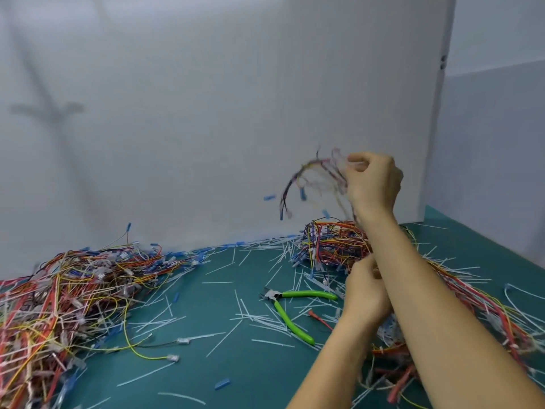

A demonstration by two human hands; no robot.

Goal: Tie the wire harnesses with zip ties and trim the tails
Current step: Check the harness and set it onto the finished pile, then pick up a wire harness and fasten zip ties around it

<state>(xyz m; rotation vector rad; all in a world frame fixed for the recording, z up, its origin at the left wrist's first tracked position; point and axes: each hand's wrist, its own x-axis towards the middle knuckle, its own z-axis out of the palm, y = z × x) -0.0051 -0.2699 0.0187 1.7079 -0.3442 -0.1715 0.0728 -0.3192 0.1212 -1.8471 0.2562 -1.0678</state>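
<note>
My right hand is raised above the table, shut on a motion-blurred wire harness whose loose ends with blue connectors arc down to the left. Lower down, my left hand is closed with its fingers curled, partly hidden behind my right forearm; what it holds cannot be made out. Green-handled cutters lie open on the teal table just left of my left hand. White trimmed zip-tie tails are scattered over the mat.
A big heap of tied multicoloured harnesses fills the left side. Another tangle of wires sits behind my hands and runs down the right edge. A white partition wall closes the back.
</note>
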